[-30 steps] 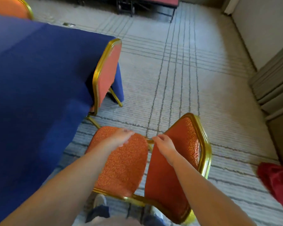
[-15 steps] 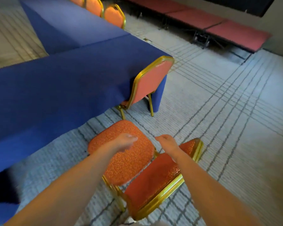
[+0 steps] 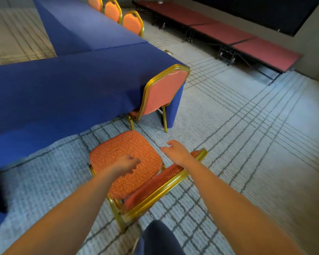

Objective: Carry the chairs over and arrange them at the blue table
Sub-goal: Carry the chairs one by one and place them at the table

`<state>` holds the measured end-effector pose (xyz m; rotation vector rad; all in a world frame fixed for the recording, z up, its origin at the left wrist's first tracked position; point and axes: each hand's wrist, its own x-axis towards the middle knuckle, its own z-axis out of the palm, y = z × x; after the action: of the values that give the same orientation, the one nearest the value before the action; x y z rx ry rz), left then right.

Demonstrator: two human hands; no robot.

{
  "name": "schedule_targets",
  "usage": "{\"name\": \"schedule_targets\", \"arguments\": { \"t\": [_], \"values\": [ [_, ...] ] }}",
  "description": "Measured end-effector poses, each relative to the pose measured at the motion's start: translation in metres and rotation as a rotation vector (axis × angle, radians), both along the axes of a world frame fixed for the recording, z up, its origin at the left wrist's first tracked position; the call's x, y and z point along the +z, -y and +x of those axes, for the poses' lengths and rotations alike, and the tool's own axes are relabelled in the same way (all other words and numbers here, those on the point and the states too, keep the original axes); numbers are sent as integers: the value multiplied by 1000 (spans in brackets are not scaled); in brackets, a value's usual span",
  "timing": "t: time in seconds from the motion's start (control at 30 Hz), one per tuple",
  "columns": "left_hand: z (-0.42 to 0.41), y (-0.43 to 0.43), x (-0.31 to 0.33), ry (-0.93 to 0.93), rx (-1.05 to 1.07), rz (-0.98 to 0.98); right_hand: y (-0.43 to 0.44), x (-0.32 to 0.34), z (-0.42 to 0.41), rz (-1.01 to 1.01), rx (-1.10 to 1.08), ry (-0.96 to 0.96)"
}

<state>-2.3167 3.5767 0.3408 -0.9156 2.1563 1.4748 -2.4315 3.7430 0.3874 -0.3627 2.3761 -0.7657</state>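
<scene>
An orange chair with a gold frame stands on the carpet just in front of me, its seat facing the blue table. My left hand hovers over the seat with loosely curled fingers and holds nothing. My right hand is above the chair's backrest, fingers apart, not touching it. A second orange chair is tucked in at the table's corner. Three more orange chairs line the table's far side.
A low red stage on black metal legs runs along the far right wall. Grey striped carpet spreads to the right. My leg in dark trousers is just behind the chair. The blue tablecloth hangs to the floor at left.
Both hands have come off the chair, which a second ago they held tilted by the seat and backrest. The chair now stands on the floor. My view has lifted toward the table.
</scene>
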Motion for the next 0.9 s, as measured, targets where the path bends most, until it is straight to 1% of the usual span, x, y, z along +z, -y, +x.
{"name": "schedule_targets", "arguments": {
  "t": [0.13, 0.23, 0.33, 0.43, 0.53, 0.63, 0.7, 0.8, 0.9],
  "values": [
    [0, -7, -1, 32, 58, 30, -3, 4, -16, 62, 127, 13],
    [-13, -1, -8, 37, 144, 16, 0, -1, -43, 157, 246, 17],
    [-27, 4, -19, 61, 274, 8, 3, -8, -75, 217, 347, 34],
    [-37, -1, -36, 123, 409, -12, 3, -22, -104, 272, 466, 63],
    [-41, -11, -52, 182, 475, -30, -1, -42, -126, 288, 527, 89],
    [-36, -23, -63, 293, 469, -63, -1, -63, -147, 336, 588, 141],
    [-27, -27, -70, 378, 492, -98, -1, -78, -156, 368, 592, 152],
    [-15, -28, -86, 461, 509, -86, 2, -95, -163, 410, 628, 191],
    [-11, -28, -105, 522, 471, -67, 3, -108, -167, 515, 696, 224]
  ]
}}
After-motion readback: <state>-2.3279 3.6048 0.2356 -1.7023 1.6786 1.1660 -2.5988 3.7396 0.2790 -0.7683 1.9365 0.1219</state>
